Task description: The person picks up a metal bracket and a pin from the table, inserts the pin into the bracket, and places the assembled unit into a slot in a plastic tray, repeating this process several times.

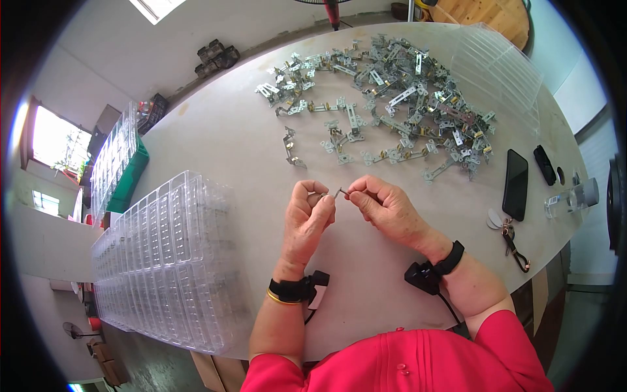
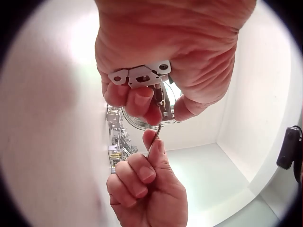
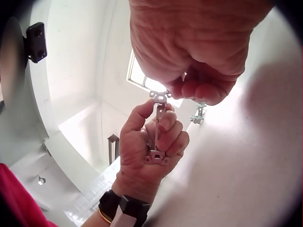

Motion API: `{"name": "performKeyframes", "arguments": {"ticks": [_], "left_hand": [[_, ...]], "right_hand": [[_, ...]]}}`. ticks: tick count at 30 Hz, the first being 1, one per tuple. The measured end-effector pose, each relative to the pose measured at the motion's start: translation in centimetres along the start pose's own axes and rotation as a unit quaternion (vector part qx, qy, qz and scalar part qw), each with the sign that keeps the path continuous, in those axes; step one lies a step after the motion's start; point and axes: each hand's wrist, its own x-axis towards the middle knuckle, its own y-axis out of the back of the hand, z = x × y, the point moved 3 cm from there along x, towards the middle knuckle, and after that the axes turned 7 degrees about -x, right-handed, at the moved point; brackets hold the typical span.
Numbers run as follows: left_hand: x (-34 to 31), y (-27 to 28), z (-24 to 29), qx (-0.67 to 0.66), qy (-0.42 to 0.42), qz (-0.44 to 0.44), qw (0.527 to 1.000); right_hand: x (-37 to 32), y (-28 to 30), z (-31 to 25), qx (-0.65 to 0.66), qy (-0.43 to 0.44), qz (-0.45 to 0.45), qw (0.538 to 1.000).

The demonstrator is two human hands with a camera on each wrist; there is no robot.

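Observation:
My left hand (image 1: 307, 219) grips a slim metal bracket with holed, winged plates at its ends. In the left wrist view one end plate of the bracket (image 2: 144, 77) shows below the palm, with its body running along the fingers. My right hand (image 1: 390, 208) pinches a thin metal rod (image 2: 154, 141) between thumb and forefinger. The rod's tip is right at the bracket's far end. In the right wrist view the bracket (image 3: 158, 157) lies along the left palm, and the rod is hidden by the right hand's fingers.
A large heap of similar metal brackets (image 1: 418, 98) covers the table's far side. Clear compartment boxes (image 1: 163, 261) are stacked at left, near a green case (image 1: 130, 173). At right are a clear tray (image 1: 499, 72), phone (image 1: 515, 185), keys (image 1: 513, 248) and bottle (image 1: 570, 198).

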Motion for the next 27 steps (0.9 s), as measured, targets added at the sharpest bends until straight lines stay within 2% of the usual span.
{"name": "performKeyframes", "arguments": {"ticks": [9,12,14,17,21,27], "left_hand": [[-0.2,0.2,-0.2,0.059,-0.009,0.011,0.998],[-0.3,-0.3,-0.6,0.098,-0.023,-0.018,0.995],[-0.4,-0.5,-0.5,0.137,-0.022,-0.012,0.990],[-0.4,-0.5,-0.6,0.172,-0.027,-0.014,0.985],[-0.4,-0.8,-0.2,0.177,-0.029,-0.010,0.984],[-0.5,-1.5,-0.3,0.173,-0.009,-0.037,0.984]], "right_hand": [[0.1,0.2,0.0,-0.018,-0.001,0.002,1.000],[0.0,0.2,-0.2,-0.005,-0.024,-0.016,1.000],[0.0,0.3,0.3,0.049,-0.072,-0.039,0.995],[0.4,0.3,1.0,0.097,-0.071,-0.062,0.991],[0.3,0.4,0.8,0.129,-0.085,-0.078,0.985],[0.4,0.8,0.8,0.093,-0.109,-0.087,0.986]]}}
